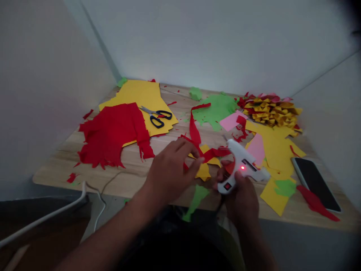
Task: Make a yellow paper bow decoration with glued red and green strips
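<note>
My right hand [244, 199] is wrapped around a white hot glue gun [239, 162] with a glowing red light and a red switch on its handle. The gun's nozzle points up and to the left, over the table. My left hand [170, 169] is bent over a yellow paper cutout [203, 172] with red paper strips across it. Thumb and index finger close around a red paper strip [194, 130] there; the exact contact is partly hidden. One end of this strip stretches away towards the back. A green paper scrap [197, 199] lies at the table's front edge.
Black-handled scissors [158, 116] rest on yellow sheets [141, 90] beside torn red crepe paper [108, 131]. Green paper [217, 107] lies behind. A ruffled yellow paper piece [275, 111], yellow cutouts [279, 146] and a phone [316, 182] are right. Walls enclose the table [53, 171].
</note>
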A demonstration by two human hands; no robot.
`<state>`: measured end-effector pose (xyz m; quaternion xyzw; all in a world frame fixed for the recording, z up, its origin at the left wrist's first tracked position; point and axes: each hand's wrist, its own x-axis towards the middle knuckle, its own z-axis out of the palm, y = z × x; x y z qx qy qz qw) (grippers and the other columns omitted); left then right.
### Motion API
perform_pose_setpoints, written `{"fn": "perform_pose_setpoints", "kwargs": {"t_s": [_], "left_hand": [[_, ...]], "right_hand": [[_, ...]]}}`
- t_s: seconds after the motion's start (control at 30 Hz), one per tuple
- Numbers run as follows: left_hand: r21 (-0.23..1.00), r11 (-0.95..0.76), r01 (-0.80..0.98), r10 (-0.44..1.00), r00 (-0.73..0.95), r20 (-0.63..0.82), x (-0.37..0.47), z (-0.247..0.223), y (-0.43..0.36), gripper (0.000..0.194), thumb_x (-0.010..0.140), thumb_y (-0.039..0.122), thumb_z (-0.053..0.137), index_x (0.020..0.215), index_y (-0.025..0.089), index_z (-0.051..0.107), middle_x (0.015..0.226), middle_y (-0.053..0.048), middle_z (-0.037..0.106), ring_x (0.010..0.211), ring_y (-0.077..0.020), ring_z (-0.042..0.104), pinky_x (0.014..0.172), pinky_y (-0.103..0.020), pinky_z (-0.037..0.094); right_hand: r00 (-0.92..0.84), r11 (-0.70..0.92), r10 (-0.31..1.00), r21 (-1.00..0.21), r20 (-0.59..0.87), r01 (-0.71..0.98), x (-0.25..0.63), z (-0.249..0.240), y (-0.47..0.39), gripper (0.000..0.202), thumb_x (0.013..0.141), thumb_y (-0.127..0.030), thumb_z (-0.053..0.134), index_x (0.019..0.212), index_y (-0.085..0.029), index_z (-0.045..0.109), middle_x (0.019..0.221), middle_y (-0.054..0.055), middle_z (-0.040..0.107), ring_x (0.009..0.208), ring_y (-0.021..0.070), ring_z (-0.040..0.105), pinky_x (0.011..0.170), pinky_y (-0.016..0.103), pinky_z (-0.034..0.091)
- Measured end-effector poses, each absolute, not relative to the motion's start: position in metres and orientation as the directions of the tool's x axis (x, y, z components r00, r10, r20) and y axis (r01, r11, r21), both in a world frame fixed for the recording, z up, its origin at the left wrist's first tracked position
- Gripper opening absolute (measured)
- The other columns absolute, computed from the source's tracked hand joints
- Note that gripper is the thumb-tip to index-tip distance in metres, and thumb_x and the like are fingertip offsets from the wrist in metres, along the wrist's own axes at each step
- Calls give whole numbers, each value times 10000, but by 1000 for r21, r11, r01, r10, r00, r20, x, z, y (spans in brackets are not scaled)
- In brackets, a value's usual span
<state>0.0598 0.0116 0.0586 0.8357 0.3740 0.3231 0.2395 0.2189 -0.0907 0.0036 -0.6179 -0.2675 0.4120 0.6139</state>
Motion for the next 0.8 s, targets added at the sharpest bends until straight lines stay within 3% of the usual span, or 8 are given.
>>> {"fn": "perform_pose_setpoints", "kwargs": {"t_s": [0.1,0.23,0.37,0.47,0.63,0.8], "left_hand": [[547,-660,515,715,654,247,78,31,59,83,904,276,599,888,208,646,893,-49,704,845,-221,634,723,-335,429],[387,-779,493,590,786,185,96,-8,90,134,877,273,625,944,192,708,978,-83,728,960,-272,640,842,-401,419],[408,-762,503,601,784,156,90,-25,90,207,847,386,687,942,206,728,1018,-93,723,1016,-302,634,922,-452,397],[428,-762,485,590,793,151,86,-27,90,222,849,389,682,962,201,718,1011,-86,720,1022,-301,629,933,-452,385],[440,-770,462,572,806,153,89,-28,92,219,869,383,652,976,204,719,989,-80,706,998,-284,619,928,-438,372],[448,-785,428,553,811,194,89,-25,91,159,867,320,661,961,217,738,985,-74,683,969,-262,606,927,-426,368]], "right_hand": [[474,-243,837,-962,-274,-126,243,2,-100,318,888,-488,552,999,-211,663,674,5,624,510,176,603,474,294,447],[438,-470,817,-874,-375,128,255,8,-96,430,863,-586,565,774,-177,666,552,-8,569,430,150,534,428,268,386],[442,-569,794,-765,-416,302,264,15,-90,527,833,-654,539,580,-195,587,466,2,542,393,145,515,413,262,372],[426,-587,791,-739,-439,330,267,19,-86,530,857,-650,504,633,-184,621,541,23,614,407,138,536,425,254,374],[382,-634,769,-690,-512,350,263,24,-75,540,876,-656,469,636,-196,619,389,-9,514,367,143,501,395,238,342],[369,-647,761,-657,-533,386,260,27,-63,528,877,-622,463,581,-206,599,361,-1,519,353,133,470,395,236,344]]}}
